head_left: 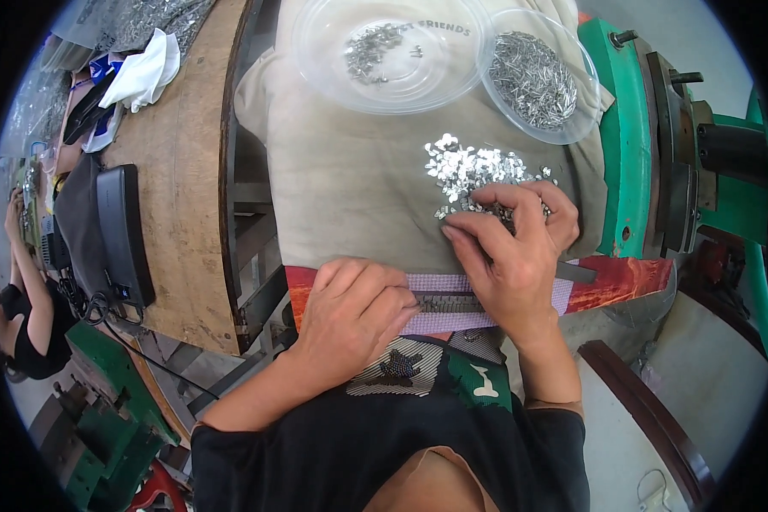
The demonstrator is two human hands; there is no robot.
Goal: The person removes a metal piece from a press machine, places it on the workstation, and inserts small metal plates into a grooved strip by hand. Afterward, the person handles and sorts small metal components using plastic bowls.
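Note:
A narrow dark metal strip (448, 304) with a row of small slots or pieces lies on a pale checked cloth (418, 325) close to my body. My left hand (354, 311) rests at its left end, fingers curled and pressed together; whatever they pinch is hidden. Over the near side of a pile of small shiny metal pieces (478, 165) is my right hand (520, 243). Its thumb and index fingertip come together beside the pile, and anything between them is too small to make out. The pile lies on a grey-brown cloth (350, 183).
Two clear plastic tubs, a wide one (392, 101) and a smaller one (563, 134), hold small metal parts at the back. Green machinery (627, 162) borders the right side. A wooden table (175, 171) stands left, where another person (34, 316) works.

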